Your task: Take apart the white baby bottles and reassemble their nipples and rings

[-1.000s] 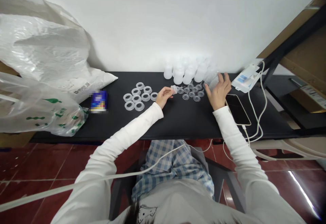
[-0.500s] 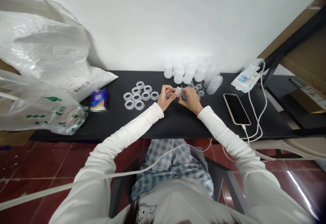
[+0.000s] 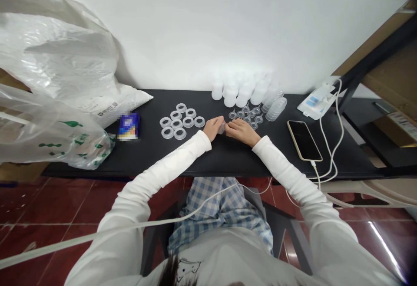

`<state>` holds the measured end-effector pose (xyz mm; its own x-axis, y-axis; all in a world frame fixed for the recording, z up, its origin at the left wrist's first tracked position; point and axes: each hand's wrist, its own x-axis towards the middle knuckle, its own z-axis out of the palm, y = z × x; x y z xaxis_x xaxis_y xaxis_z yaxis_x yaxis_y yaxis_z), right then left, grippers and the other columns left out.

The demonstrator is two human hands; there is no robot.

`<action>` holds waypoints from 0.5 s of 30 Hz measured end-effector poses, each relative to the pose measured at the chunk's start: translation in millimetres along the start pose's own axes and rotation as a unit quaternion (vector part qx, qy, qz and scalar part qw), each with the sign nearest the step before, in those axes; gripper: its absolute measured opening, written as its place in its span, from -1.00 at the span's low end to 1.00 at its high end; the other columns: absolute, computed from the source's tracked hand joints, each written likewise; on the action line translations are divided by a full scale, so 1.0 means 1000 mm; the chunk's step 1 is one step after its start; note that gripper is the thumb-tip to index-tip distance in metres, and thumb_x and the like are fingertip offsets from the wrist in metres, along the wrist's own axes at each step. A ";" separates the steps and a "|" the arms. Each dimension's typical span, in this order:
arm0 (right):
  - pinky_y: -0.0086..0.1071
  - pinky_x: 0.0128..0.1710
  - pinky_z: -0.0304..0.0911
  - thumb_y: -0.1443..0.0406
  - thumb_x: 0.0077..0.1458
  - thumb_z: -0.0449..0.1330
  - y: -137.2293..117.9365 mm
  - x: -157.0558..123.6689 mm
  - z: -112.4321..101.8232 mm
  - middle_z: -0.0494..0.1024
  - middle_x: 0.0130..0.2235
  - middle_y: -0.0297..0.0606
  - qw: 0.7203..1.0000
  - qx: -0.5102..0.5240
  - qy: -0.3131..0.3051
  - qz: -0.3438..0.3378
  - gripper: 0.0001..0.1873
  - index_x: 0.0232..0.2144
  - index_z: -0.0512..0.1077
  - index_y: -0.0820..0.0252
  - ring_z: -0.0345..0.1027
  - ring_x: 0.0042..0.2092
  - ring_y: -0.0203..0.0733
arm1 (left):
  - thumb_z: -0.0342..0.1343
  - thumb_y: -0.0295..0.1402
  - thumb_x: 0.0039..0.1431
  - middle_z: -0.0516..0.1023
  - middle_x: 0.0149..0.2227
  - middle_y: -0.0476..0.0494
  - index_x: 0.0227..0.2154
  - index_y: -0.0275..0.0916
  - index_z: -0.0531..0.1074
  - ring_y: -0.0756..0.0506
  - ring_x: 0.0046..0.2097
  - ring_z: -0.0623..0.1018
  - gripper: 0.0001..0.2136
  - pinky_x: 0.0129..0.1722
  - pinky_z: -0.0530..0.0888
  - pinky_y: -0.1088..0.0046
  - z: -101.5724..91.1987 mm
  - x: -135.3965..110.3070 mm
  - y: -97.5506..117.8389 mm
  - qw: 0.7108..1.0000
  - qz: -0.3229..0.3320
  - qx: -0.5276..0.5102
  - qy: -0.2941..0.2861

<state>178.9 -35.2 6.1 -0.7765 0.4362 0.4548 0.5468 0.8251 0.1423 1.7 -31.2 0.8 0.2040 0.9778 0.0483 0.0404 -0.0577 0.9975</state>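
My left hand (image 3: 213,127) and my right hand (image 3: 240,130) meet at the middle of the black table (image 3: 228,156), fingers closed together on a small clear plastic part (image 3: 222,128) held between them. To the left lie several clear plastic rings (image 3: 178,122) in a cluster. Just behind my right hand stand several small clear nipple-shaped pieces (image 3: 246,115). A leaning stack of clear caps (image 3: 275,108) lies to their right.
White cups (image 3: 241,91) stand along the wall. A phone (image 3: 304,140) lies at the right, cabled to a white charger (image 3: 316,100). Large plastic bags (image 3: 55,86) and a small blue box (image 3: 128,126) fill the left end. A shelf frame (image 3: 374,60) rises at right.
My right hand came back from the stack of caps at the right and joined my left hand. Both hands then lowered toward the table with the small part between them.
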 end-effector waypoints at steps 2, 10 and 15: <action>-0.30 -0.26 0.13 0.33 0.40 -0.08 0.004 -0.007 -0.006 0.44 -0.37 -0.28 1.000 -0.008 -0.012 -0.013 -0.72 -0.23 0.43 0.09 0.20 -0.33 -0.20 | 0.06 -0.09 0.29 0.33 -0.65 0.03 -0.61 -0.24 0.41 0.04 -0.58 0.26 -0.58 -0.58 0.19 0.52 -0.003 0.000 0.000 0.999 -0.029 0.015 -0.009; -0.21 -0.22 0.19 0.29 0.26 0.04 0.032 -0.079 -0.057 0.47 -0.32 -0.13 0.968 -0.101 -0.009 0.228 -0.79 -0.13 0.42 0.22 0.30 -0.24 -0.01 | 0.32 -0.12 0.08 0.55 -0.21 -0.10 -0.17 -0.18 0.45 0.00 -0.28 0.53 -0.66 -0.21 0.49 0.49 -0.066 -0.044 -0.004 0.984 0.108 0.136 -0.030; -0.21 -0.26 0.06 0.39 0.20 0.04 0.033 -0.095 -0.064 0.50 -0.26 -0.02 0.935 -0.180 -0.119 0.280 -0.75 -0.12 0.44 0.30 0.30 -0.21 0.03 | 0.13 -0.17 0.27 0.50 0.01 -0.22 -0.05 -0.15 0.46 -0.18 0.05 0.52 -0.74 0.07 0.50 0.20 -0.099 -0.062 -0.013 0.924 0.168 0.335 -0.081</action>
<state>291.1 -72.7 24.0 -0.3611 0.8665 0.3447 0.9255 0.2876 0.2465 -108.7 -71.1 -10.1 0.4565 0.8424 0.2862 0.5332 -0.5165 0.6700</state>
